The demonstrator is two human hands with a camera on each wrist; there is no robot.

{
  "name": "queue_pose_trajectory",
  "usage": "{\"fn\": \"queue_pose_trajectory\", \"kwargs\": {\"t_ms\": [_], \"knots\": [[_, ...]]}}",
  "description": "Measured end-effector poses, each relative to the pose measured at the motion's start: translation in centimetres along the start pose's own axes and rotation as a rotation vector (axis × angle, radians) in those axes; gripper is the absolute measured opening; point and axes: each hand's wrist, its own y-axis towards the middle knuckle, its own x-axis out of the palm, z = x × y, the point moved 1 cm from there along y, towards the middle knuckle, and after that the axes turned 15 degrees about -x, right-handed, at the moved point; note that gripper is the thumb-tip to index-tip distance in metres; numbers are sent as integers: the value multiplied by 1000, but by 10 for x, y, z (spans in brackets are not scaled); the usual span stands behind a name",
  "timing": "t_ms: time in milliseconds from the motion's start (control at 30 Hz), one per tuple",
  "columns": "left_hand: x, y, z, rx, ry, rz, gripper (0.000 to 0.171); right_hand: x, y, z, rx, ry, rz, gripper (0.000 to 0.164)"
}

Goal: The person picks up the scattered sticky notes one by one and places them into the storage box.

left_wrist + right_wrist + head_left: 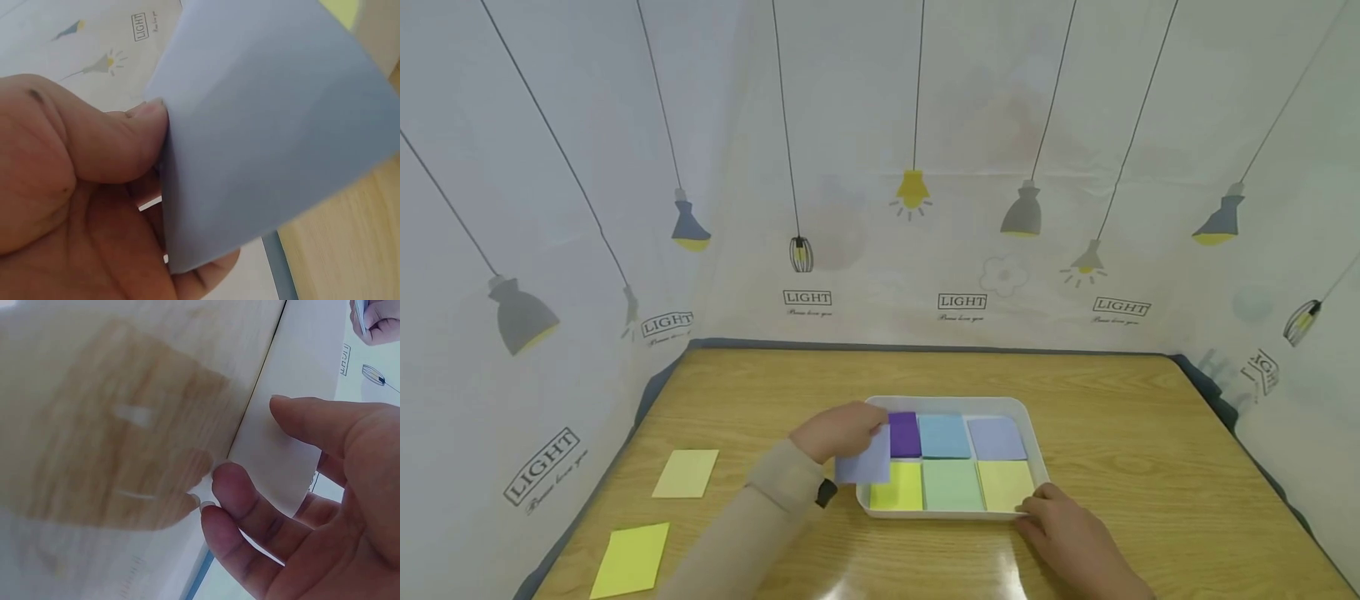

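Observation:
My left hand (842, 429) pinches a lavender sticky note pad (865, 457) between thumb and fingers, above the left end of a white tray (951, 515). In the left wrist view the pad (269, 125) is tilted, its near edge under the thumb. My right hand (1067, 529) grips the tray's front right corner; in the right wrist view the thumb lies against the tray wall (300, 412), fingers bent at its bottom edge. In the tray's back row lie purple (905, 435), light blue (944, 437) and lavender pads (997, 439); in front are bright yellow (897, 492), green (952, 486) and pale yellow pads (1006, 485).
On the wooden table (1120, 433), left of the tray, lie a pale yellow pad (686, 473) and, nearer, a bright yellow pad (631, 560). A white cloth (880, 325) printed with lamps surrounds the table's back and sides.

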Motion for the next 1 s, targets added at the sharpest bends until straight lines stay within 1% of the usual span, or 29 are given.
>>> {"fn": "queue_pose_trajectory", "kwargs": {"t_ms": [167, 300, 533, 733, 867, 1000], "knots": [[-5, 2, 11, 13, 29, 12, 29, 0, 0, 1, -11, -10, 17, 9], [-7, 4, 20, 26, 37, 0, 34, 1, 0, 0, -10, -12, 25, 8], [-3, 13, 30, 25, 58, -19, 36, 1, -1, 0, -3, -16, 31, 5], [1, 18, 40, 69, 102, -26, 38, 0, -1, 0, -32, -13, 53, 4], [2, 22, 47, 47, 101, -32, 39, 0, -2, 0, -42, -9, 58, 7], [-1, 24, 56, 30, 86, -33, 41, 1, -2, 1, -32, -14, 49, 7]]}}
